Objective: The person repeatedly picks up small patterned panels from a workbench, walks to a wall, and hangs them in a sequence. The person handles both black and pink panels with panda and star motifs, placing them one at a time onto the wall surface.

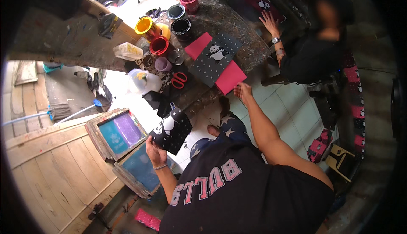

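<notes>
While the left hand (pixel 156 151) holds up a black panel (pixel 176 132) by its lower left edge, apart from the work table (pixel 251 33), the right hand (pixel 243 92) is at the outer edge of a pink sheet (pixel 231 76).

Black panel: tilted, bearing 1 white panda print and scattered white marks. Judged light, thin and moderately stiff, with little sag from an edge hold. Unlikely to break, though a hard pinch could crease it and the print could smear if wet. Recommended hold: outer edges, off the panda.

Left grip: thumb and fingers closed on the panel, parted only by its thickness. Right grip: fingers curled; whether they pinch the sheet or are merely beside it cannot be told from this angle.

On the table, 1 dark grey panel (pixel 212 64) with a similar print partly covers the pink sheet.
</notes>
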`<state>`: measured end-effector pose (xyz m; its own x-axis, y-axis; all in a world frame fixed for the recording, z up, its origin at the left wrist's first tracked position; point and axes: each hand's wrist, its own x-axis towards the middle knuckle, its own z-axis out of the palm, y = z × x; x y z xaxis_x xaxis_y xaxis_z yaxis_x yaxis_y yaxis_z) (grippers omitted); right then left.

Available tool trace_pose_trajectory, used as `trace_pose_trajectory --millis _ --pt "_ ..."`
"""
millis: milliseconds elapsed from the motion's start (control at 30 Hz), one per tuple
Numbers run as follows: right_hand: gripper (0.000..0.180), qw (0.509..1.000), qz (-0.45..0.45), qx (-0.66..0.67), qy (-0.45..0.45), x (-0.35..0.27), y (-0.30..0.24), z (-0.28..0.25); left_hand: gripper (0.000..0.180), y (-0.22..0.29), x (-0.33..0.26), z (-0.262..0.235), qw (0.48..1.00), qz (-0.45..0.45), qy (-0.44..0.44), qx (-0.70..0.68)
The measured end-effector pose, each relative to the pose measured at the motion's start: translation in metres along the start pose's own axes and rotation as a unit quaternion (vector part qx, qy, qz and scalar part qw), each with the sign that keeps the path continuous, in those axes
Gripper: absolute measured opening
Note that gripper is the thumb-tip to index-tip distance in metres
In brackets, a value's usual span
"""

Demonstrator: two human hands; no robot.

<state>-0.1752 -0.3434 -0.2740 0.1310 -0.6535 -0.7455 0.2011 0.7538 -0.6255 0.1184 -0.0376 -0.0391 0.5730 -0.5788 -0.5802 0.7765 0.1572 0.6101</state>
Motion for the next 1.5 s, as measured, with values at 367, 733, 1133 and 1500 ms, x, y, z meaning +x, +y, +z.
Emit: trace_pose_trajectory --millis 367,733,1133,1500 --pt "0.025 0.992 0.101 0.078 -0.011 0.137 -0.072 0.059 0.042 -0.019 0.024 0.065 0.999 0.029 -0.009 0.027" --pt "0.013 0.969 -0.177 -0.163 0.051 0.117 -0.074 0.101 0.040 -0.029 0.026 0.083 0.999 0.043 -0.009 0.001" --pt "0.016 0.842 -0.475 -0.256 0.031 -0.099 -0.106 -0.037 0.026 -0.081 0.040 0.073 0.938 0.120 -0.122 0.302" --pt "0.016 0.936 -0.274 -0.037 0.218 -0.224 -0.058 -0.276 0.023 -0.220 -0.037 0.141 0.956 -0.172 -0.152 0.182"
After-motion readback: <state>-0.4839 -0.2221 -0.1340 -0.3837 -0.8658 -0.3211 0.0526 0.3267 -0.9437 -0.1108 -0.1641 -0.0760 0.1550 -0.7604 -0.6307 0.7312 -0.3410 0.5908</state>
